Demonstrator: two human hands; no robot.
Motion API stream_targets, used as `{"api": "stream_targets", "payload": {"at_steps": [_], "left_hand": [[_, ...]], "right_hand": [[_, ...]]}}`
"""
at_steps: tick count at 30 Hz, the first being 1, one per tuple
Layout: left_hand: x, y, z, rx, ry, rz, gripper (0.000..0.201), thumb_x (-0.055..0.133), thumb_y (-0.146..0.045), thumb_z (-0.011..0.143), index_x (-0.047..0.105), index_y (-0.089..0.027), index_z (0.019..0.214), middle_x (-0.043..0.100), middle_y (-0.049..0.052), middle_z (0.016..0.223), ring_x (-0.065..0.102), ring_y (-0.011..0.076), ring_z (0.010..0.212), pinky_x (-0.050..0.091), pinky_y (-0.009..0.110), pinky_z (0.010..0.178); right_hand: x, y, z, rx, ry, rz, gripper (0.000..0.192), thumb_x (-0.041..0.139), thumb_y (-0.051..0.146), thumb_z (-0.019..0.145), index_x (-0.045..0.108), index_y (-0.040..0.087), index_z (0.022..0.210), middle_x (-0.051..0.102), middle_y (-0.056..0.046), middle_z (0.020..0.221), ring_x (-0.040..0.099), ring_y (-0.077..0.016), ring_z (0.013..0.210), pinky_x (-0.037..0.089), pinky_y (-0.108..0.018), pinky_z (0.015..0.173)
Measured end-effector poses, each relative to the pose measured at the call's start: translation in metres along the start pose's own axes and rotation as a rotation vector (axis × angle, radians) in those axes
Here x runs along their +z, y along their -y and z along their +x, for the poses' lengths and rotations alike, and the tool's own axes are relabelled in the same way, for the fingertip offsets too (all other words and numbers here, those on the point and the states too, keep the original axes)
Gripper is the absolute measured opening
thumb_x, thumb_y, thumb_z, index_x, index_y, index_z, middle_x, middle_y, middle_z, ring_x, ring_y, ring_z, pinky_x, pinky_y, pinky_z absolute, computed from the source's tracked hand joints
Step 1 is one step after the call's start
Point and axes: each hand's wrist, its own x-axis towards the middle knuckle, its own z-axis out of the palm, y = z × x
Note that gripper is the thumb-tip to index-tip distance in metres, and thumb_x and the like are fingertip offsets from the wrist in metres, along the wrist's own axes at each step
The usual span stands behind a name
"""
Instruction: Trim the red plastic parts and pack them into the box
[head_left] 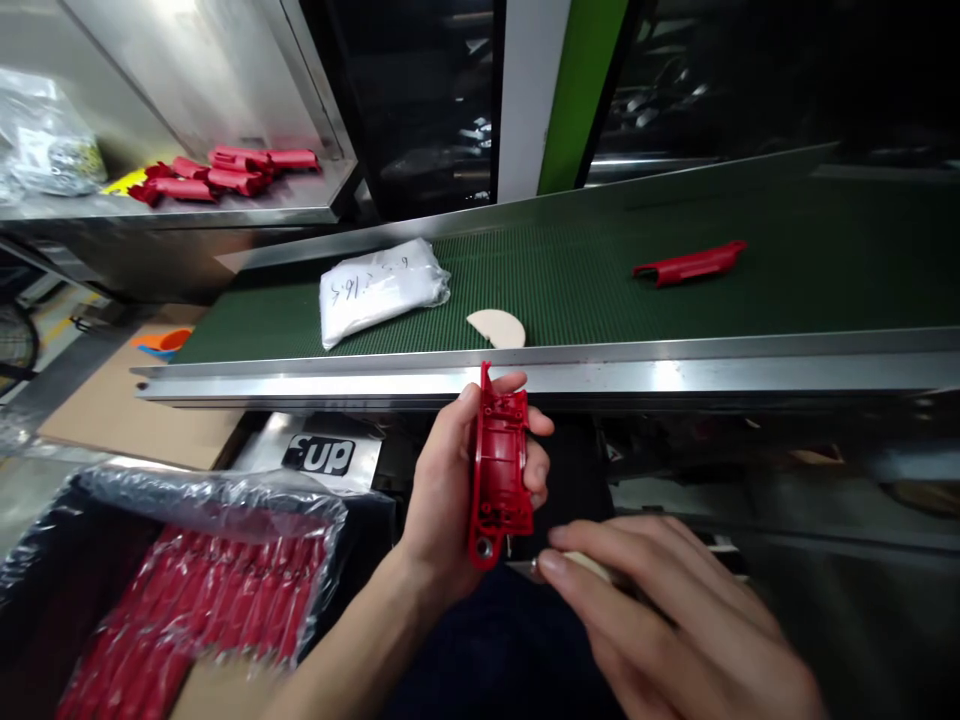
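My left hand (442, 480) is wrapped round a red plastic half-shell (501, 465). Its hollow, ribbed inside faces me, and a round eyelet forms its lower end. To the right and lower down, my right hand (660, 610) pinches a slim tool with a pale handle (589, 566). The metal tip of the tool points towards the shell's lower end; whether they touch I cannot tell. Beyond my hands, a similar red shell (694, 264) lies on the green conveyor belt (570, 270).
A white bag with handwriting (382, 288) and a cream half-round piece (499, 327) lie on the belt. Its metal rail (675, 375) runs across in front. Several red shells (225, 172) rest on a steel shelf, left. A plastic-lined box (217, 490) below holds rows of red parts.
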Motion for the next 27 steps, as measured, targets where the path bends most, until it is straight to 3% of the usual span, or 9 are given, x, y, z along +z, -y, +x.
{"api": "stream_targets", "payload": {"at_steps": [7, 14, 20, 27], "left_hand": [[0.003, 0.001, 0.002, 0.027, -0.029, 0.001, 0.034, 0.037, -0.039, 0.098, 0.053, -0.017, 0.118, 0.055, 0.005, 0.088, 0.048, 0.0102, 0.055, 0.039, 0.021, 0.048], [0.001, 0.002, 0.0, 0.033, -0.047, 0.009, 0.034, 0.038, -0.04, 0.097, 0.053, -0.017, 0.117, 0.054, 0.004, 0.087, 0.047, 0.0094, 0.054, 0.039, 0.021, 0.049], [-0.005, 0.001, 0.001, 0.022, -0.06, -0.047, 0.035, 0.039, -0.041, 0.098, 0.053, -0.017, 0.118, 0.054, 0.004, 0.088, 0.046, 0.0086, 0.054, 0.037, 0.02, 0.048], [-0.008, -0.002, 0.0, 0.031, -0.064, -0.081, 0.035, 0.038, -0.039, 0.098, 0.055, -0.016, 0.117, 0.056, 0.004, 0.086, 0.048, 0.0099, 0.053, 0.039, 0.021, 0.047]], "right_hand": [[0.004, -0.003, 0.001, -0.045, 0.062, -0.059, 0.038, 0.057, 0.002, 0.085, 0.067, 0.016, 0.118, 0.068, -0.01, 0.109, 0.062, -0.0217, 0.095, 0.051, -0.036, 0.079], [0.007, -0.005, 0.002, -0.035, 0.041, -0.047, 0.039, 0.059, 0.0, 0.083, 0.067, 0.015, 0.117, 0.068, -0.011, 0.105, 0.062, -0.0214, 0.092, 0.05, -0.037, 0.078], [0.009, -0.002, 0.002, -0.046, 0.049, -0.119, 0.041, 0.058, 0.002, 0.084, 0.064, 0.015, 0.123, 0.066, -0.013, 0.113, 0.061, -0.0254, 0.099, 0.05, -0.041, 0.08], [0.001, -0.009, 0.009, 0.2, -0.091, 0.129, 0.036, 0.055, 0.006, 0.089, 0.06, 0.022, 0.12, 0.06, -0.004, 0.119, 0.06, -0.0118, 0.105, 0.05, -0.022, 0.091]]}}
